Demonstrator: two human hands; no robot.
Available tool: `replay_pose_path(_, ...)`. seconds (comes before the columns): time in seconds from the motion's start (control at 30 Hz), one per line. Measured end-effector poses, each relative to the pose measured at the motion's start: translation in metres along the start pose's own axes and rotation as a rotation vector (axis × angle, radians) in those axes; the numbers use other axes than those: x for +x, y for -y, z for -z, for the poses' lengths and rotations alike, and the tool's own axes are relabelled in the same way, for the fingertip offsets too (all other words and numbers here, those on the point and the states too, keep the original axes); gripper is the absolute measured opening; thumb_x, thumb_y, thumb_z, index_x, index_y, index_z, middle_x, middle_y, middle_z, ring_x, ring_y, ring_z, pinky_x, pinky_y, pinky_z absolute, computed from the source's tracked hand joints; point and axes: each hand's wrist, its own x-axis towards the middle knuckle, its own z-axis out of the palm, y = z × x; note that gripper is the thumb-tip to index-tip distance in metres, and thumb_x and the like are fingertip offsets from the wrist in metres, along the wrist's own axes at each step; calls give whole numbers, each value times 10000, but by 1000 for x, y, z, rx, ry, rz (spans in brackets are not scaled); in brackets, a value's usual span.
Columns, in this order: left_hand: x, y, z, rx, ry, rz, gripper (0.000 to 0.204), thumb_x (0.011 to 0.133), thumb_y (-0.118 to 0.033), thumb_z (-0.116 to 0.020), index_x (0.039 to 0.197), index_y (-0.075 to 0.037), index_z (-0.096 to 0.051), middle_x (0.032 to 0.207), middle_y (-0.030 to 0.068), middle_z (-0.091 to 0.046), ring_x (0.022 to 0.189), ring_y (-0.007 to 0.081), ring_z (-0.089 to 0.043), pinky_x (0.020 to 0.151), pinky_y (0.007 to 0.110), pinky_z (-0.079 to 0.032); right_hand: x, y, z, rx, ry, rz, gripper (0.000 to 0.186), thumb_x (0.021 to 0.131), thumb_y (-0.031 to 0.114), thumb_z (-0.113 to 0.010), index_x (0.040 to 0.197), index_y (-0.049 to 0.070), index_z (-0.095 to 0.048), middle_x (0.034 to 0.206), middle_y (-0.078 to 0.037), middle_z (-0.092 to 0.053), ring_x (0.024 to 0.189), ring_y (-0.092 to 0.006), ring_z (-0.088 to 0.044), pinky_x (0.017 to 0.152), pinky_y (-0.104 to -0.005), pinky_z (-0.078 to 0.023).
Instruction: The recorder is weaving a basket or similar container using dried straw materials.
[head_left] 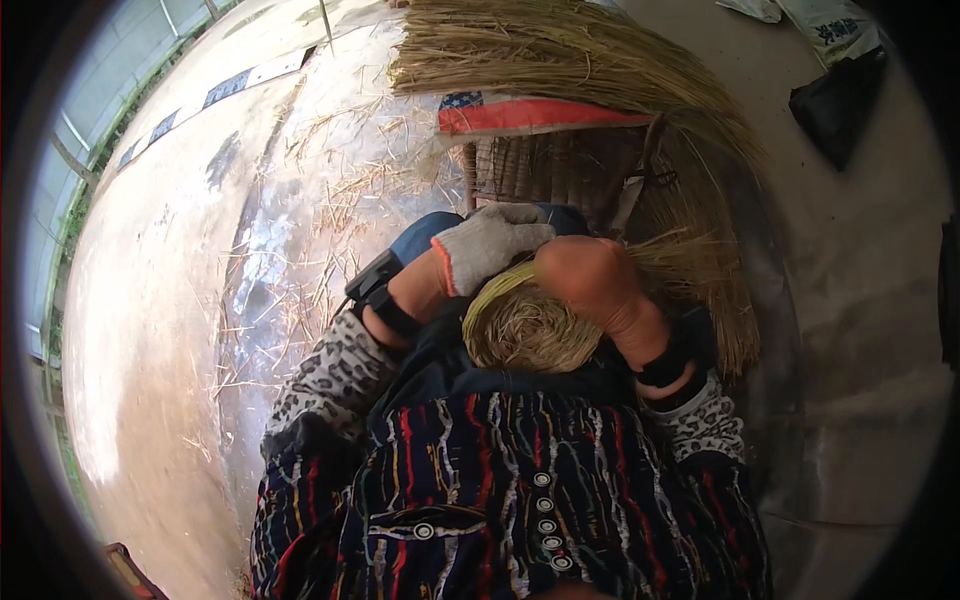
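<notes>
A round coiled straw basket (530, 335) rests in my lap, tilted, its woven inside showing. My left hand (490, 245), in a grey knitted glove with an orange cuff, is closed at the basket's upper edge; what its fingers grip is hidden. My bare right hand (590, 280) is against the basket's right side, blurred, so its fingers cannot be made out. Loose straw strands (680, 262) stretch rightward from beside it.
A large straw bundle (540, 50) lies beyond a red-striped cloth (545, 113) and a woven wicker piece (535, 170). Straw scraps litter the pale sheet (270, 260) at left. A black bag (835, 110) and white sacks (830, 30) lie at upper right.
</notes>
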Motion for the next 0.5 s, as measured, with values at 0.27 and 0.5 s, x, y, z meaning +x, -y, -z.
replay_pose_path(0.27, 25, 16, -13, -1167, -584, 755, 213, 944, -208, -527, 863, -20, -583, 737, 89, -594, 682, 171, -581, 624, 304, -471, -6, -5, -12, 182, 6, -59, 255, 834, 297, -645, 775, 79, -526, 667, -77, -532, 591, -261, -588, 503, -362, -469)
replay_pose_path(0.5, 2, 48, -24, -1711, -629, 555, 242, 988, -195, -453, 817, -50, -544, 766, 87, -593, 650, 198, -552, 628, 335, -483, -7, 2, -15, 219, -53, -35, 288, 842, 330, -641, 772, 71, -537, 663, -83, -545, 582, -263, -592, 509, -362, -470)
